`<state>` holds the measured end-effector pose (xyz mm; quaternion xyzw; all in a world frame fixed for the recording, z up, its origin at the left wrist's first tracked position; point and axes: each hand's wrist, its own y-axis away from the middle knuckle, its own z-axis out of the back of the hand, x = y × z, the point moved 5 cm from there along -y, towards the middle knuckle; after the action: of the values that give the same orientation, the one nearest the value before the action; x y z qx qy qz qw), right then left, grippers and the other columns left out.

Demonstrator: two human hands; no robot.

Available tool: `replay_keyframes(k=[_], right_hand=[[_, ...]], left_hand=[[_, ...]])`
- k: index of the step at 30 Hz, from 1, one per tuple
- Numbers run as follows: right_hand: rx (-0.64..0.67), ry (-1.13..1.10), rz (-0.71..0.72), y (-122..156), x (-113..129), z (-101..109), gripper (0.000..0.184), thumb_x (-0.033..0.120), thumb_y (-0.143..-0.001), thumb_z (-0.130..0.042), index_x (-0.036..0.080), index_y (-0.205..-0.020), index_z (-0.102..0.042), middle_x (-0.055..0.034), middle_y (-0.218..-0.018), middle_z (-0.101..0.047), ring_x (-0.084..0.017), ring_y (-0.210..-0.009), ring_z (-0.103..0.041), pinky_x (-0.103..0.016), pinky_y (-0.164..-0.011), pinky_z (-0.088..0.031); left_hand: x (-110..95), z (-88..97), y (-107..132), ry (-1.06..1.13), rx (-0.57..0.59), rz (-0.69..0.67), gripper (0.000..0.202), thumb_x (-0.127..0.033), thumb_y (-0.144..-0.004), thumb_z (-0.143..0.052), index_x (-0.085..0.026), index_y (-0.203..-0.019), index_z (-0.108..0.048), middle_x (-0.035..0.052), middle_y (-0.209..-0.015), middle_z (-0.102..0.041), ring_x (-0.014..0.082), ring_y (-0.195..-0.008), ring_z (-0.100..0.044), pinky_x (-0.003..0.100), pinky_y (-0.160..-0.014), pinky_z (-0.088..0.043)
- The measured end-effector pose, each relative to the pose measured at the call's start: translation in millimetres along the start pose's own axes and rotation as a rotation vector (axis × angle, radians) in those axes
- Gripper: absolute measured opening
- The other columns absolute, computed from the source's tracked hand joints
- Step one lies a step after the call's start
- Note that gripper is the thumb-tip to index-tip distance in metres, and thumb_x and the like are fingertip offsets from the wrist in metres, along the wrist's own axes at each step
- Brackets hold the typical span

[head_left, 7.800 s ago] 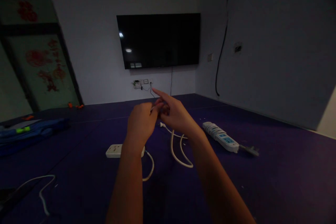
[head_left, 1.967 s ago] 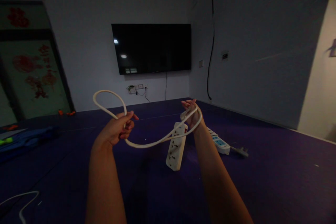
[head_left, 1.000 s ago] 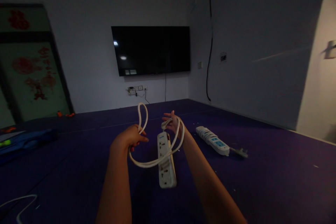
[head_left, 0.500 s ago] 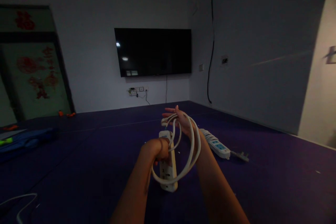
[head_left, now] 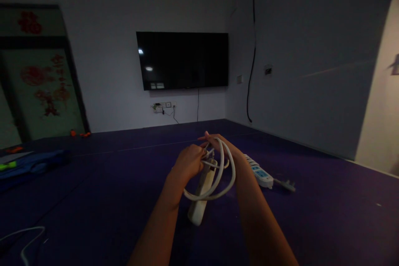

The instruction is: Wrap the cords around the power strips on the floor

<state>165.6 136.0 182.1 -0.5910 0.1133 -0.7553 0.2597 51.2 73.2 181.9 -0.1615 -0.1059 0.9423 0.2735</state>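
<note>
A white power strip (head_left: 201, 193) hangs in front of me with its cream cable (head_left: 222, 179) looped in coils. My right hand (head_left: 225, 149) holds the coils, which drape over its fingers and wrist. My left hand (head_left: 187, 162) is closed on the cable near the top of the strip, close against the right hand. The strip tilts, its lower end near the purple floor (head_left: 311, 203).
A second white power strip with blue sockets (head_left: 258, 170) and its plug (head_left: 285, 184) lies on the floor just right of my hands. A loose white cord (head_left: 23, 237) is at lower left. Blue items (head_left: 28, 165) sit at left. A dark TV (head_left: 182, 60) hangs on the far wall.
The cable lay loose on the floor; I lifted it and wound it into coils round my right hand. In the last second my left hand rose to meet the right, and the strip tilted.
</note>
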Motion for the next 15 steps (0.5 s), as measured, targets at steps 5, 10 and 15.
replay_keyframes(k=[5, 10, 15], right_hand=[[0.158, 0.066, 0.096, -1.6, 7.0, -19.0, 0.054, 0.063, -0.082, -0.039, 0.021, -0.079, -0.073, -0.0059, -0.062, -0.068, -0.024, -0.071, -0.063, -0.037, -0.073, -0.047], [0.201, 0.037, 0.176, -2.9, 18.8, -37.0, 0.046, 0.062, -0.082, -0.041, 0.028, -0.095, -0.070, -0.0053, -0.080, -0.070, -0.025, -0.094, -0.061, -0.041, -0.092, -0.041], [0.185, -0.068, 0.188, -4.4, 11.5, -46.3, 0.038, 0.056, -0.079, -0.054, 0.029, -0.101, -0.068, -0.0072, -0.099, -0.068, -0.028, -0.110, -0.054, -0.044, -0.101, -0.035]], left_hand=[[5.0, 22.7, 4.8, 0.112, -0.367, -0.057, 0.029, -0.009, -0.066, -0.059, -0.017, -0.094, -0.059, 0.0071, -0.098, -0.064, 0.0204, -0.091, -0.060, 0.031, -0.079, -0.045], [13.2, 31.2, 9.5, 0.199, -0.511, 0.018, 0.049, -0.002, -0.057, -0.063, -0.017, -0.103, -0.054, 0.0092, -0.106, -0.063, 0.0225, -0.100, -0.058, 0.034, -0.086, -0.045], [21.6, 29.8, 11.1, 0.278, -0.393, 0.069, 0.040, -0.005, -0.064, -0.060, -0.013, -0.103, -0.059, 0.0120, -0.100, -0.067, 0.0227, -0.092, -0.063, 0.032, -0.079, -0.048]])
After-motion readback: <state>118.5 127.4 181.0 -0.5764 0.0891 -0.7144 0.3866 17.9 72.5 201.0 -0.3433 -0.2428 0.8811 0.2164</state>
